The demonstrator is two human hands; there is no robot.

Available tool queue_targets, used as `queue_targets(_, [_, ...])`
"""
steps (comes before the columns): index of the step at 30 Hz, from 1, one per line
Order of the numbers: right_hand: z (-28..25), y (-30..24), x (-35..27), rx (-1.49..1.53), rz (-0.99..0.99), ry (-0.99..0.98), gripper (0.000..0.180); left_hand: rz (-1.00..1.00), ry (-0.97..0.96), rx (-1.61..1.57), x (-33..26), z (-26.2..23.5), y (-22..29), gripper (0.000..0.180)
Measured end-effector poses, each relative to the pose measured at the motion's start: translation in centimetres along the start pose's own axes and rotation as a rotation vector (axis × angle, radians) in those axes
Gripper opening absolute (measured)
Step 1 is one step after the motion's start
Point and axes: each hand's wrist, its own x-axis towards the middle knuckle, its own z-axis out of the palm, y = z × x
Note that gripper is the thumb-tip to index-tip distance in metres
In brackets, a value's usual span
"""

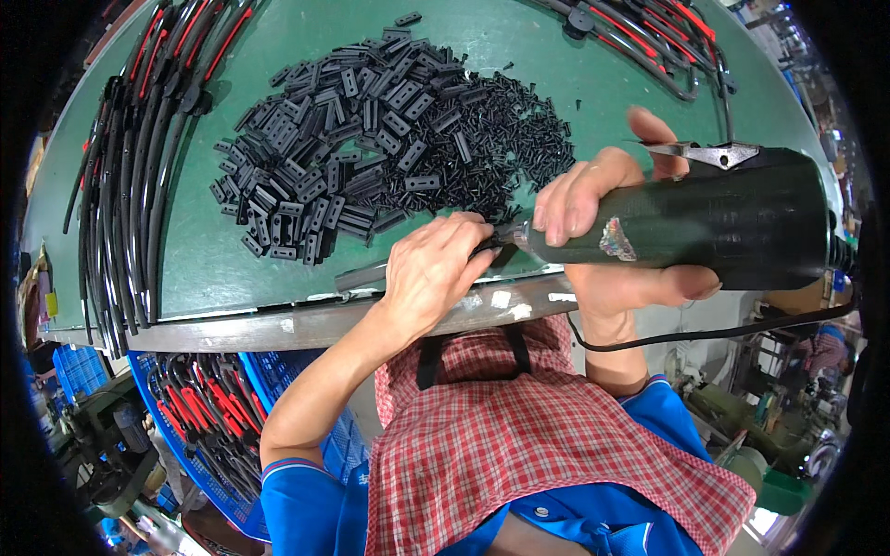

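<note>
My right hand [593, 199] grips a thick dark electric screwdriver [760, 222], its lever [728, 156] on top and a worn sticker on its side. The driver lies nearly level, nose pointing left. My left hand [431, 264] is closed at the table's near edge, fingers pinching a small dark part that they mostly hide. At those fingertips the driver's nose [519, 235] meets the part. A dark flat strip [360, 277] shows to the left from under my left hand. Beyond my hands lies a heap of black two-holed blocks [297, 130] beside a pile of small black screws [528, 120].
Long black curved frames with red parts [139, 176] are stacked at the table's left; more [649, 42] lie far right. A blue crate [153, 389] of red-and-black parts stands below the left edge. The driver's black cord [705, 335] loops near my right forearm.
</note>
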Motion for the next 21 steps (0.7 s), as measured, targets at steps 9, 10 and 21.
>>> queue_targets(9, [-0.2,0.4,1.8,0.068,0.151,-0.411,0.092,-0.007,0.030,-0.071,-0.1,0.2,-0.6,0.020])
queue_targets(10, [-0.5,0.8,2.1,0.170,0.148,-0.384,0.096,0.011,0.046,-0.086,-0.1,0.2,-0.7,0.021])
queue_targets(21, [-3.9,5.0,0.8,-0.049,-0.051,0.047,0.100,-0.054,-0.004,-0.061,0.3,-0.2,0.1,0.030])
